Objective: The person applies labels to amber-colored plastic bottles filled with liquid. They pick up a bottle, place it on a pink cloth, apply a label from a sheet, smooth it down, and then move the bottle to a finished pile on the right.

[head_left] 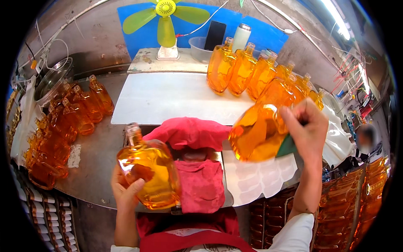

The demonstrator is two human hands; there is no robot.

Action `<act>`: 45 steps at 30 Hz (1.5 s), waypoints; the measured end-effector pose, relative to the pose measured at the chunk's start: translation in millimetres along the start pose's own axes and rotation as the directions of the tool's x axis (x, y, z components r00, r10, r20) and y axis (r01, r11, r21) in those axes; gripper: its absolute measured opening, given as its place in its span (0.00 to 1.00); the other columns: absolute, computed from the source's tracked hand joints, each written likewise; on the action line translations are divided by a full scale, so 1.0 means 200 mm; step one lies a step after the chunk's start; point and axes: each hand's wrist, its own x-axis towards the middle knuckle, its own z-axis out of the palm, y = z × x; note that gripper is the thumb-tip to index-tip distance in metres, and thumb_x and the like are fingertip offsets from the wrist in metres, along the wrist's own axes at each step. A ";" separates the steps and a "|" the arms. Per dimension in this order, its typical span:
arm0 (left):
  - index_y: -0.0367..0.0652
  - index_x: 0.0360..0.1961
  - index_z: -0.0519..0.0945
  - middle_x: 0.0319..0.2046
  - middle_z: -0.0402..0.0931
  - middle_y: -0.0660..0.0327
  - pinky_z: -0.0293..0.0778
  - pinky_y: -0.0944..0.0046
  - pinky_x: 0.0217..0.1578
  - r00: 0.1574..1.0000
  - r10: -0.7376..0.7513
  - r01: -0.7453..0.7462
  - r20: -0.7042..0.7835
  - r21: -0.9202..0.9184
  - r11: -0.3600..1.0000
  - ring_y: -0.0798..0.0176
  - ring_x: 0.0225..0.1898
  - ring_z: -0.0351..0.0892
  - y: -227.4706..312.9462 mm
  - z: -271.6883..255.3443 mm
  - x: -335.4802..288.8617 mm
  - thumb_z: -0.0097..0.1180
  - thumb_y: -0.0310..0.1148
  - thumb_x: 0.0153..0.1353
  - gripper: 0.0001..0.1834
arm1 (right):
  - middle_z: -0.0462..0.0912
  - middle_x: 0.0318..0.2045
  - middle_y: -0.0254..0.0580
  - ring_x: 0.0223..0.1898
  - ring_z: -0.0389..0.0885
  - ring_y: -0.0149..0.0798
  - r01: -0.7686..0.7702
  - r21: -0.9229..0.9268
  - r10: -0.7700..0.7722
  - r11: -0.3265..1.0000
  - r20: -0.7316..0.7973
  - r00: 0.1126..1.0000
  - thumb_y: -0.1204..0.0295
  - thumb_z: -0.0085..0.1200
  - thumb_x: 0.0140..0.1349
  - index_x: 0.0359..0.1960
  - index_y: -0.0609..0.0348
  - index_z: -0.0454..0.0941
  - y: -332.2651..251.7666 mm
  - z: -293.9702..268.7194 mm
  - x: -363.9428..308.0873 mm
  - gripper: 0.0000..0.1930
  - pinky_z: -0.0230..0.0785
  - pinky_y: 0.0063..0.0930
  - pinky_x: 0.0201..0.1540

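While the bare left hand (126, 191) and the bare right hand (308, 124) are both full, a grey metal counter (94, 157) stretches beneath them.

The left hand wraps the lower left side of a broad, see-through amber glass bottle (157, 176), its neck up and leaning slightly left; the right hand grips the upper right end of a second broad amber glass bottle (254, 136), which slants down leftward near a scalloped white sheet (260, 178). A dark green scrap (287, 147) shows below the right hand, its kind unclear. Handling both well likely means keeping glass from knocking glass, favouring the folded pink cloth (201, 187) over bare metal for any resting, and swinging the slanted one clear of the row of amber glass bottles (220, 69) behind it. Smooth sides probably call for a firm grip.
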 end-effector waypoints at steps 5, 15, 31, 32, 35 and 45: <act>0.34 0.57 0.68 0.47 0.76 0.56 0.75 0.64 0.47 0.949 -0.289 0.287 0.128 0.040 0.957 0.64 0.46 0.79 -0.12 0.20 0.05 0.66 0.22 0.50 0.32 | 0.74 0.13 0.39 0.16 0.73 0.31 0.134 -0.293 -0.144 0.947 -0.012 0.989 0.64 0.65 0.52 0.19 0.61 0.73 0.21 0.15 0.32 0.16 0.64 0.26 0.22; 0.36 0.58 0.64 0.41 0.77 0.58 0.79 0.67 0.36 0.851 -0.524 0.521 0.015 0.097 0.848 0.63 0.38 0.82 -0.43 0.20 0.15 0.62 0.25 0.58 0.28 | 0.78 0.15 0.40 0.18 0.78 0.32 0.184 -0.229 -0.206 0.956 -0.080 0.975 0.67 0.66 0.55 0.27 0.59 0.81 0.38 0.24 0.20 0.09 0.67 0.26 0.23; 0.38 0.64 0.60 0.40 0.76 0.53 0.81 0.61 0.35 0.906 -0.422 0.395 0.042 0.275 0.876 0.57 0.37 0.82 -0.45 0.23 0.14 0.56 0.34 0.64 0.31 | 0.67 0.64 0.50 0.33 0.81 0.60 -0.058 -0.462 0.320 0.885 0.513 0.797 0.77 0.49 0.50 0.61 0.50 0.68 0.85 0.20 -1.01 0.31 0.77 0.47 0.33; 0.38 0.64 0.60 0.40 0.76 0.53 0.80 0.62 0.35 0.905 -0.422 0.396 0.045 0.271 0.878 0.58 0.37 0.82 -0.44 0.24 0.14 0.56 0.34 0.64 0.31 | 0.69 0.63 0.49 0.31 0.82 0.59 -0.038 -0.432 0.285 0.901 0.523 0.803 0.77 0.50 0.50 0.61 0.51 0.69 0.73 0.16 -1.10 0.31 0.77 0.46 0.32; 0.38 0.64 0.61 0.42 0.75 0.54 0.79 0.62 0.37 0.904 -0.425 0.393 0.049 0.299 0.870 0.59 0.38 0.82 -0.43 0.26 0.14 0.56 0.35 0.64 0.30 | 0.72 0.61 0.46 0.30 0.84 0.51 -0.047 -0.380 0.267 0.924 0.550 0.792 0.76 0.56 0.49 0.56 0.54 0.74 0.48 0.08 -1.31 0.27 0.78 0.36 0.31; 0.51 0.70 0.56 0.69 0.54 0.60 0.75 0.68 0.47 0.975 -0.159 0.120 0.156 0.234 0.965 0.65 0.54 0.70 -0.46 0.26 0.15 0.57 0.20 0.59 0.39 | 0.87 0.37 0.45 0.26 0.80 0.23 -0.794 0.288 0.725 0.535 0.327 0.607 0.80 0.56 0.60 0.38 0.67 0.83 0.41 0.01 -1.24 0.07 0.68 0.14 0.27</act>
